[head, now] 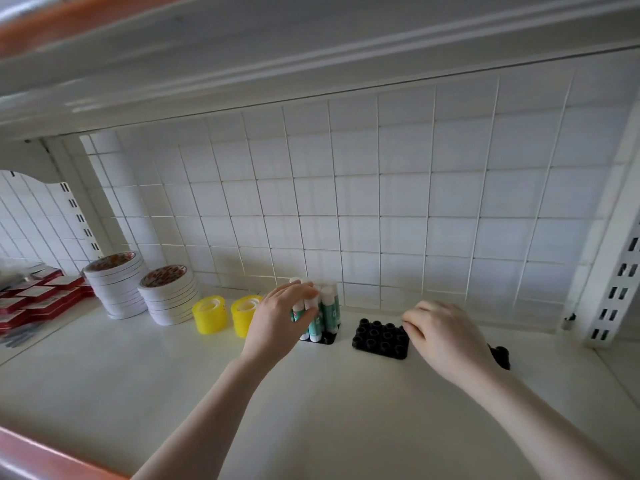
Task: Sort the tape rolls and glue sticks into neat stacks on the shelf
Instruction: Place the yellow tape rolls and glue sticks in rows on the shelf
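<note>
Tape rolls (116, 285) stand stacked at the shelf's (311, 410) left, with two yellow rolls (210, 313) beside them; they look light, rigid, easy to grasp by the rim. The left hand (277, 323) curls its fingers (308, 292) around upright glue sticks (327, 306) in a black holder (327, 339): light, smooth, likely to tip, best gripped mid-barrel. The right hand (446, 337) touches an empty black holder (379, 337), its fingers bent together; I cannot tell whether they pinch it.
</note>
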